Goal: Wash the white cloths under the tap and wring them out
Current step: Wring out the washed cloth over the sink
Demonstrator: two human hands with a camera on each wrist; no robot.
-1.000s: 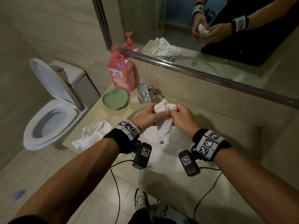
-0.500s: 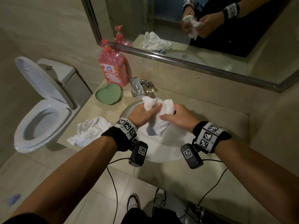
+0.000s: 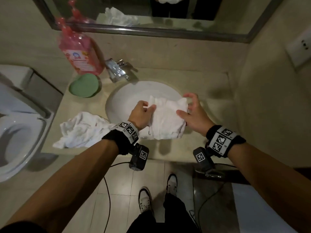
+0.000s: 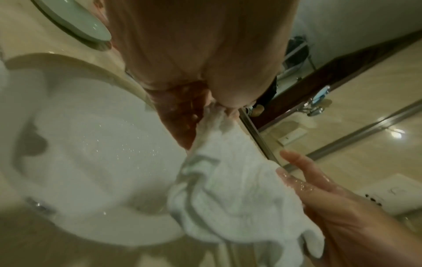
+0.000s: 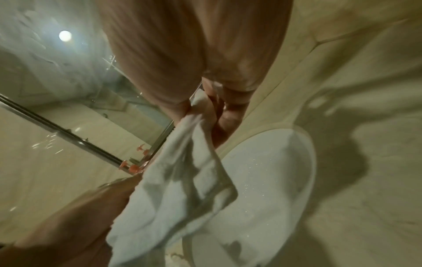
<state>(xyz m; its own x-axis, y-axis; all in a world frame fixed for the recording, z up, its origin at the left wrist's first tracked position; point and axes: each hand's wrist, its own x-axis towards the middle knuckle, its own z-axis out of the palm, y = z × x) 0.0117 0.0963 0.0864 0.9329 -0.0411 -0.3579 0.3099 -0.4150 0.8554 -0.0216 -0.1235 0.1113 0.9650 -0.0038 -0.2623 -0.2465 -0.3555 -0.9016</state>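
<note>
Unbunched now, white cloth (image 3: 165, 118) is pinched between both hands over sink (image 3: 127, 96) (beige counter (image 3: 193, 78), mirror (image 3: 151, 12) behind).

Left hand (image 3: 142, 113), right hand (image 3: 193, 113) pinch white cloth (image 3: 165, 121) spread over sink (image 3: 127, 95).

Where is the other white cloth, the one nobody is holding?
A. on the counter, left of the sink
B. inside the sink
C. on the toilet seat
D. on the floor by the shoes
A: the crumpled spare cloth lies on the counter left of the sink, while both hands hold the other cloth over the basin.
</note>
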